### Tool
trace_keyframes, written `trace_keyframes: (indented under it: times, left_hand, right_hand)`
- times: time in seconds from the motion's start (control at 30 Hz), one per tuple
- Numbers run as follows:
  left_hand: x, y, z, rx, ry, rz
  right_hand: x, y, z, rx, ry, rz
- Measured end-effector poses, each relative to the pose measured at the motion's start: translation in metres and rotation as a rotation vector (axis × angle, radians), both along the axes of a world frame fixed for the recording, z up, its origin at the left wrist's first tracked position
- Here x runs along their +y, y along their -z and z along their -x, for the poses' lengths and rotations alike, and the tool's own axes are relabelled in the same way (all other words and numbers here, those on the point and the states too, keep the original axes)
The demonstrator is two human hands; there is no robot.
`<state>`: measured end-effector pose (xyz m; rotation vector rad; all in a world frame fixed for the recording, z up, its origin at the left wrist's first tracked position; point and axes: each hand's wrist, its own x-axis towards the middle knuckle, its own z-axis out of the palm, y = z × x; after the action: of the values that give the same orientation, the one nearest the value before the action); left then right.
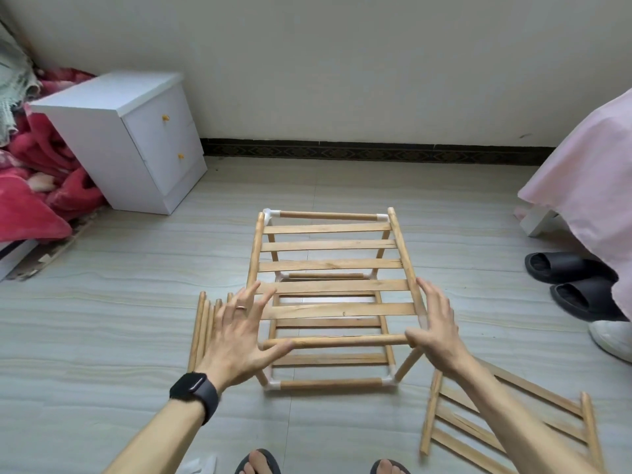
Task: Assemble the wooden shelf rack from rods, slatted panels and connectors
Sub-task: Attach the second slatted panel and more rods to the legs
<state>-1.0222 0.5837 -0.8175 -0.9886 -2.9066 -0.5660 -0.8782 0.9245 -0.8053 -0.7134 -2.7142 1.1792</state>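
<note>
The partly built wooden rack (333, 265) stands on the floor in front of me, with white corner connectors (390, 382) and a slatted panel (338, 286) lying across its top. My left hand (239, 336) hovers with fingers spread at the panel's near left corner, its thumb by the front rod (342, 342). My right hand (436, 323) rests with fingers extended against the panel's right side rail, thumb touching the front rod's right end. Neither hand grips anything. Several loose rods (203, 328) lie left of the rack. A spare slatted panel (506, 422) lies at lower right.
A white two-drawer bedside cabinet (136, 138) stands at back left beside red bedding (44, 186). A pink cover (588, 186) hangs at right, with black slippers (574, 285) and a white shoe (612, 338) below it. My sandalled feet (260, 463) are at the bottom edge.
</note>
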Motion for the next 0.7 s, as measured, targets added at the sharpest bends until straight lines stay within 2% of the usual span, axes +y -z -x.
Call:
trace_keyframes:
  times: [0.07, 0.1, 0.17, 0.23, 0.37, 0.53, 0.7]
  left_hand:
    - [0.007, -0.006, 0.001, -0.321, -0.228, -0.314]
    - [0.012, -0.007, 0.003, -0.487, -0.357, -0.490]
    - [0.023, -0.008, 0.009, -0.776, -0.560, -0.756]
    - [0.031, -0.004, 0.010, -0.920, -0.665, -0.857]
    - [0.035, 0.006, 0.017, -0.891, -0.776, -0.920]
    - [0.041, 0.003, 0.021, -0.779, -0.810, -0.840]
    - [0.042, 0.005, 0.017, -0.738, -0.845, -0.844]
  right_hand:
    - [0.004, 0.000, 0.009, 0.083, 0.286, 0.500]
    - [0.004, 0.000, 0.015, 0.081, 0.381, 0.637]
    - [-0.005, 0.002, 0.023, 0.038, 0.417, 0.622]
    - [-0.014, 0.005, 0.025, 0.030, 0.452, 0.559]
    - [-0.009, 0.010, 0.030, 0.058, 0.486, 0.503]
    - [-0.010, 0.018, 0.040, 0.077, 0.595, 0.479]
    - [-0.010, 0.016, 0.039, 0.079, 0.603, 0.460]
